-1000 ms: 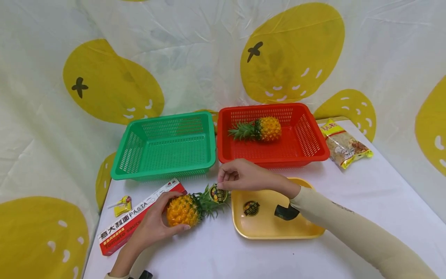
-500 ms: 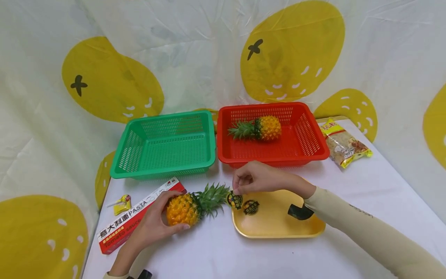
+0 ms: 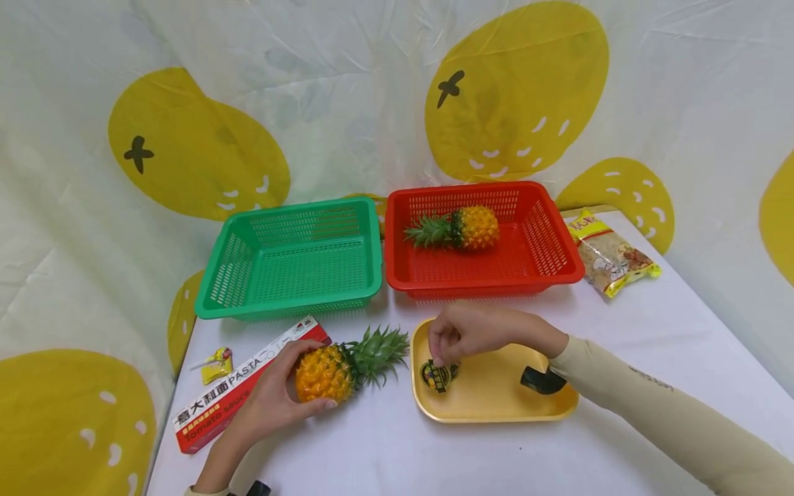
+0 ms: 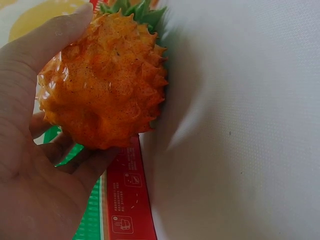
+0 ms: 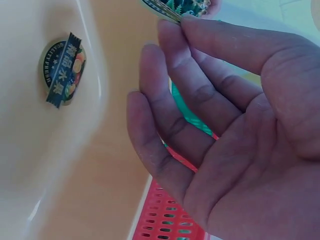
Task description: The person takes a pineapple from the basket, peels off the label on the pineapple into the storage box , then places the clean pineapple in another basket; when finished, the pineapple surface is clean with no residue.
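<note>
Gripping, left hand (image 3: 273, 403): fingers are curling round the pineapple (image 3: 325, 373), which is lying on the table (image 3: 384, 455) against the pasta box (image 3: 242, 386).
Pinching, right hand (image 3: 471, 331): thumb and fingertips are holding a round label (image 3: 434, 375) over the yellow tray (image 3: 496, 410).
Risk: label may be sticking to the fingertips or folding on itself, since its adhesive side is exposed.
Yellow tray: holding another label (image 5: 62, 75).
Green basket (image 3: 291, 258): nothing showing inside.
Red basket (image 3: 484, 241): holding a second pineapple (image 3: 459, 229).
</note>
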A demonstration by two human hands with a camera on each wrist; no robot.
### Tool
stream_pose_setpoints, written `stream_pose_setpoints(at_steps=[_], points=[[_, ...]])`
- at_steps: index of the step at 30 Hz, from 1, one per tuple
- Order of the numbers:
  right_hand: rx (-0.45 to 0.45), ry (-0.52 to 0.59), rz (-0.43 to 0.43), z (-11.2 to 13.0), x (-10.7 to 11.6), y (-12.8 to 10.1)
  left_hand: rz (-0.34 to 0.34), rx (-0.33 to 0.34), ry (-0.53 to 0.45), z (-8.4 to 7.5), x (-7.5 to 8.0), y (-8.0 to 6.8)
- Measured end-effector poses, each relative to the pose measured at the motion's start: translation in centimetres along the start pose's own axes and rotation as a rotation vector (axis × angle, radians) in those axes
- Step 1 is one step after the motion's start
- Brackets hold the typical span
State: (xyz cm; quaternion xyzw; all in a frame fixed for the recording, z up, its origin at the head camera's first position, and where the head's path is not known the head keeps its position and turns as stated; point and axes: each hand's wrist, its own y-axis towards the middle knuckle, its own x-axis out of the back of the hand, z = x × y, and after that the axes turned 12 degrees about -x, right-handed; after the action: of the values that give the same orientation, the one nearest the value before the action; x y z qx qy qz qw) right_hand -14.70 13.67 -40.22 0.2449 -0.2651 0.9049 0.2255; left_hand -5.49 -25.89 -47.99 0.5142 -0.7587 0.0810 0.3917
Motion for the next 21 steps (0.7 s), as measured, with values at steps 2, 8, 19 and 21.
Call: stream_pose_setpoints(at_steps=[2, 8, 19, 21], points=[[0.002, 0.006, 0.012, -0.2, -0.2, 0.0, -0.002, 0.0, 0.0, 0.0, 0.0, 0.0], [0.001, 0.045, 0.036, -1.0, -1.2, -0.1, -0.004, 0.006, -0.006, 0.0, 0.1, 0.0], [0.002, -0.04, 0.071, -2.0, -2.1, 0.3, -0.005, 0.012, -0.012, -0.1, 0.0, -0.1], [-0.006, -0.055, 0.072, -2.2, -2.2, 0.4, -0.007, 0.012, -0.014, -0.2, 0.0, -0.1]])
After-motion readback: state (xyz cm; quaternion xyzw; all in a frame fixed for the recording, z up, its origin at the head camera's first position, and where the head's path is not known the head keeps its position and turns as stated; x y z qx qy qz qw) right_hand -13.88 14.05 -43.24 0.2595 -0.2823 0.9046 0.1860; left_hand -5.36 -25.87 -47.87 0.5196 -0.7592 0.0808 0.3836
